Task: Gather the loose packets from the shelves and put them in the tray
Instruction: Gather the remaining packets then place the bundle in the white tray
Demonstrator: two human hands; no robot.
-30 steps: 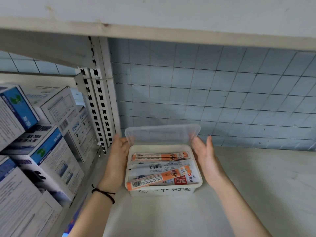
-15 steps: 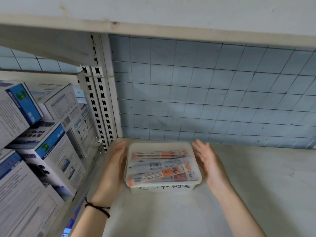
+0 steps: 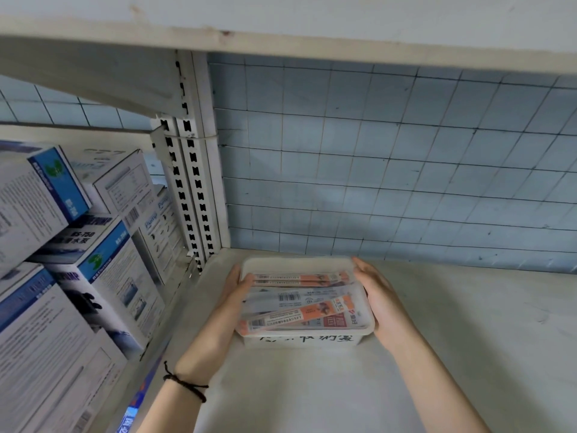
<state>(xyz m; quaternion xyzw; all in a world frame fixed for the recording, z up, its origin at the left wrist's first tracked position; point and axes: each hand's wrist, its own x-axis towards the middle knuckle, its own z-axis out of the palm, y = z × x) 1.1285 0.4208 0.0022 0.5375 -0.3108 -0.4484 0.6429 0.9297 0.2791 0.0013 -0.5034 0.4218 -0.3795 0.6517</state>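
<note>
A white plastic tray (image 3: 306, 339) with handwriting on its front wall sits on the shelf near the back left corner. Its clear lid (image 3: 299, 264) lies flat over it. Through the lid I see several long orange and white packets (image 3: 299, 314) stacked inside. My left hand (image 3: 224, 307) holds the tray's left side, with the thumb resting on top of the lid. My right hand (image 3: 381, 301) cups the right side, fingertips at the back right corner.
Stacked blue and white cardboard boxes (image 3: 103, 276) fill the neighbouring bay on the left, behind a slotted metal upright (image 3: 193, 189). A wire mesh panel (image 3: 390, 167) backs the shelf. The upper shelf's edge (image 3: 281, 35) runs overhead. The pale shelf board (image 3: 468, 339) stretches right.
The clear lid, standing upright a second ago, has come down flat onto the tray. Both hands moved from the lid's sides onto the tray's sides.
</note>
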